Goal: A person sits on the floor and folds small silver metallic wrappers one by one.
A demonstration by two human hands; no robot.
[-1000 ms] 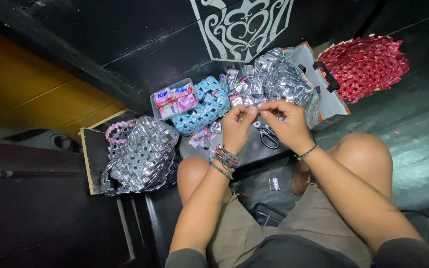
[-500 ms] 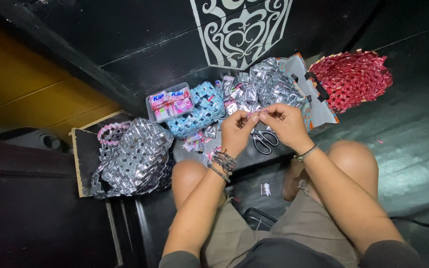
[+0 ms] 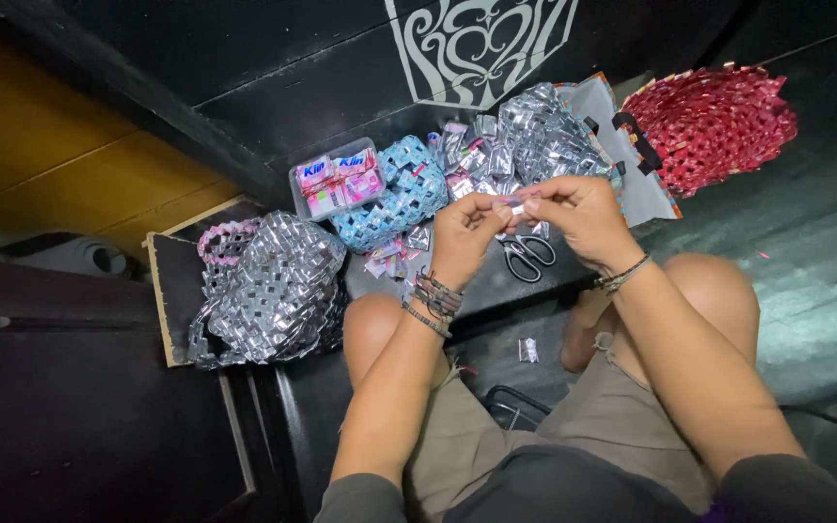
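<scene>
Pinched between the fingertips of both hands is a small folded wrapper strip, pale silver with a trace of pink; the left hand and the right hand meet over it above the dark low table, both closed tight on the strip. Since half a second ago the hands sit slightly higher and closer together, and the whole spread has shifted only as the head moved — the things on the table lie as they did. One pair of scissors lies just below the hands, blades shut. Three woven pieces show: one silver bag with a pink-trimmed handle at the left, one blue and white basket in the middle, one red basket at the far right. One clear rectangular box holds pink and blue packets, beside the blue basket. One heap of loose silver wrappers fills an open grey bag behind the hands. A white scrolled emblem marks the black panel above.
</scene>
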